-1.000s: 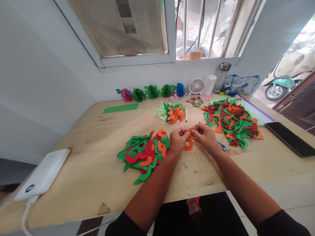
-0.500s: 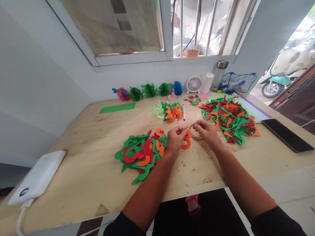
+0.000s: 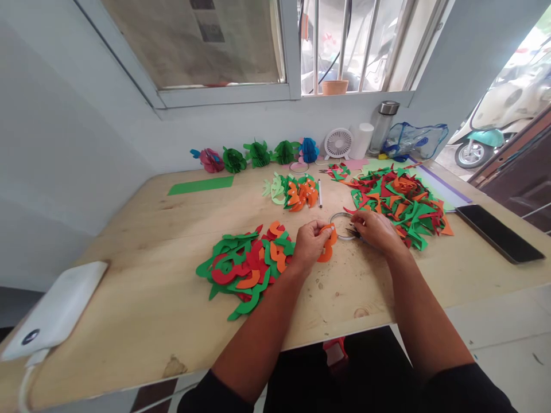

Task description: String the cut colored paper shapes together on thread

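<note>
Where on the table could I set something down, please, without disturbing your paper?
Bare wood lies between the white device and the cut-outs, and between the cut-outs and the green strip. It is crowded around the left hand and right hand, at the scraps, and along the back by the fan.

the head camera looks forward and down across the table [image 3: 142, 298] from above.

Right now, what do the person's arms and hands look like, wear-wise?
Left hand and right hand: bare, no gloves. Forearms: uncovered, no watch or bracelet showing. Black sleeves at the bottom edge, no visible markings.
</note>
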`<state>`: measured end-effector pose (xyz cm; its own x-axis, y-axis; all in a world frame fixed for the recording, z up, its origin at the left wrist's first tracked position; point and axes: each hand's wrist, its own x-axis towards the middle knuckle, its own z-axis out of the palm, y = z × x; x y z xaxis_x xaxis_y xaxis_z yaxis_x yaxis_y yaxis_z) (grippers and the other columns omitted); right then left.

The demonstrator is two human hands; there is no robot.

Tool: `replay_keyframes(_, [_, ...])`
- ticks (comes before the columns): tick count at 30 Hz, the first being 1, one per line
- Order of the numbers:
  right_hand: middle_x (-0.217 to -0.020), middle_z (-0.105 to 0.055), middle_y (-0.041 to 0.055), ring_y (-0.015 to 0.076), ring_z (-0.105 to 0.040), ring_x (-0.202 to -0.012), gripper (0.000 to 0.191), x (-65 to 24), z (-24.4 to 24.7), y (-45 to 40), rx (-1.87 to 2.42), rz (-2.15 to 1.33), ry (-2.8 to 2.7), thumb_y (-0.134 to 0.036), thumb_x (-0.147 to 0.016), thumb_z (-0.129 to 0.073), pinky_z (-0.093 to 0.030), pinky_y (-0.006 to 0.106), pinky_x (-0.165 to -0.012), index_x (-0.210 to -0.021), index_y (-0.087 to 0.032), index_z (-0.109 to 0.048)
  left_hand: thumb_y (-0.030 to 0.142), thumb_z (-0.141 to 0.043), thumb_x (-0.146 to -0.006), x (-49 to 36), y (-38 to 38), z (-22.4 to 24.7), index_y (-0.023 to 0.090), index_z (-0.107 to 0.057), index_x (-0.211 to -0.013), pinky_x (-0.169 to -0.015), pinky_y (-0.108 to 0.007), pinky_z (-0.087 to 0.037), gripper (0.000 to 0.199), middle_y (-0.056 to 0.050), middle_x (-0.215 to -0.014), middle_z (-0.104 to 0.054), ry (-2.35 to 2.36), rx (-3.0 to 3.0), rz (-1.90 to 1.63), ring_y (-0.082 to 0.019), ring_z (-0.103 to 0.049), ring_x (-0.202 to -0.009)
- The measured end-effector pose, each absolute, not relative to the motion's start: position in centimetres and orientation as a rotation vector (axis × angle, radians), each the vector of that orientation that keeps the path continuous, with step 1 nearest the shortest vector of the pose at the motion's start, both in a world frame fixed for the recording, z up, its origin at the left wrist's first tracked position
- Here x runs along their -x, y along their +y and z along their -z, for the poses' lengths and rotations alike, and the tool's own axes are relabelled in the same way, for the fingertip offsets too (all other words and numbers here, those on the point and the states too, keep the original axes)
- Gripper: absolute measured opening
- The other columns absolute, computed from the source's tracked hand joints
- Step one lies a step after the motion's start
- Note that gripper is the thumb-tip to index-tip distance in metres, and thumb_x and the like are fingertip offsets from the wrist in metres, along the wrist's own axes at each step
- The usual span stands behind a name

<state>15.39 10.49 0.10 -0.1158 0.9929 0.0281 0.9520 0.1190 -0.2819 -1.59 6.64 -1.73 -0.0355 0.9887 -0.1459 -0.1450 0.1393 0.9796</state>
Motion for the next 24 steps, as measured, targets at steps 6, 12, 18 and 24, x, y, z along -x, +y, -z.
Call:
replay_keyframes(6, [-0.087,-0.070,0.0041,0.0195,-0.061,-0.079,0.016,-15.44,-0.07,10.64,1.949,-0.289,-2.217,-0.024,-0.079,-0.054,-0.032,0.027,-0.058,-0.086,-0.023,-0.067,0.030,-0.065,-0.064,1.43,6.53,1.59,0.013,-0.060,-0.066,-0.035,-0.015,-0.028,0.017,0.000,-0.055,-0.060,1.189,-0.991,-1.154,-0.005,-0.042,-0.039])
replay_keyframes(12, [-0.086,-0.070,0.0024,0.0181,-0.060,-0.077,0.012,-15.43,0.19,10.70,1.927,-0.319,-2.215,-0.022,-0.077,-0.055,-0.031,0.026,-0.056,-0.082,-0.023,-0.066,0.029,-0.066,-0.064,1.36,6.75,2.38,0.014,-0.060,-0.066,-0.036,-0.015,-0.030,0.017,0.000,-0.055,-0.060,1.142,-0.979,-1.166,-0.005,-0.043,-0.039])
replay_keyframes(18, [-0.084,-0.069,0.0021,0.0167,-0.059,-0.075,0.011,-15.32,0.06,10.59,1.925,-0.314,-2.200,-0.022,-0.078,-0.055,-0.030,0.025,-0.055,-0.082,-0.023,-0.065,0.029,-0.067,-0.063,1.42,6.60,2.07,0.014,-0.060,-0.067,-0.036,-0.016,-0.030,0.017,-0.001,-0.057,-0.062,1.165,-0.979,-1.160,-0.005,-0.043,-0.040])
replay_keyframes(24, [-0.085,-0.069,0.0028,0.0172,-0.058,-0.075,0.011,-15.35,0.13,10.67,1.929,-0.307,-2.221,-0.021,-0.077,-0.055,-0.030,0.025,-0.055,-0.081,-0.023,-0.065,0.026,-0.065,-0.064,1.43,6.63,2.04,0.013,-0.060,-0.067,-0.036,-0.016,-0.030,0.014,0.000,-0.057,-0.061,1.171,-0.982,-1.152,-0.005,-0.044,-0.040])
